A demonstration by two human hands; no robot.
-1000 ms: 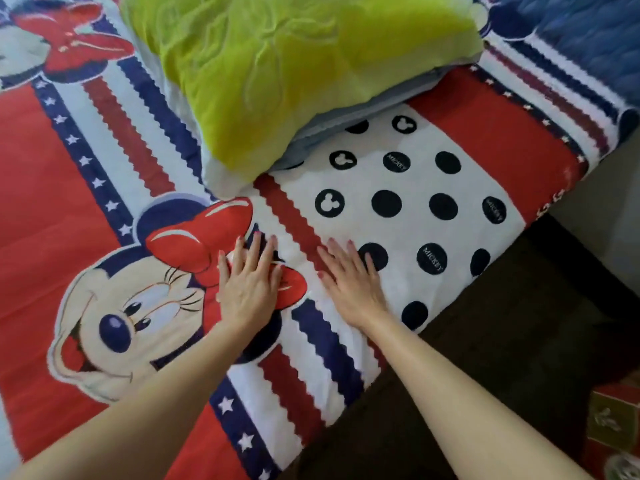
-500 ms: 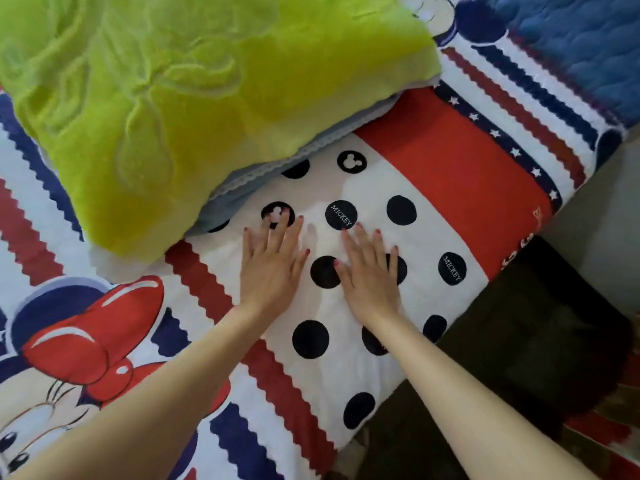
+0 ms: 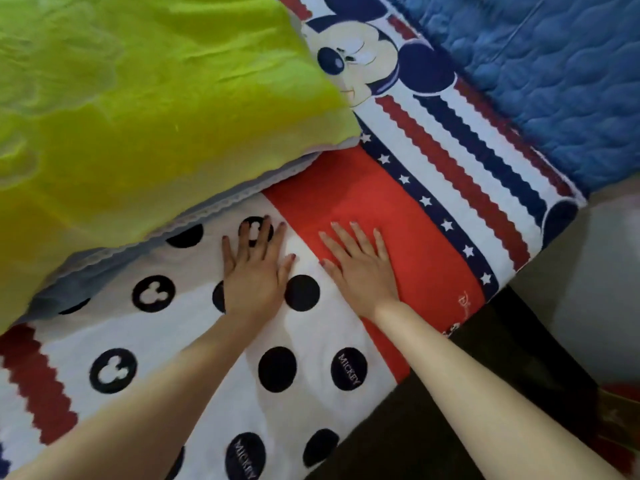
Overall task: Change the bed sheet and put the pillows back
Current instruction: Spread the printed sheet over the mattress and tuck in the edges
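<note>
Both hands lie flat on the sheet, left hand beside right hand. The pillow lies beyond the left hand; the quilt lies beyond the right.

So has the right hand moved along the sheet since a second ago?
Yes. The right hand slid along the bed sheet, from the blue and white stripes by the cartoon face, across the dotted panel, onto the red band.

Both hands flat, fingers spread
</note>
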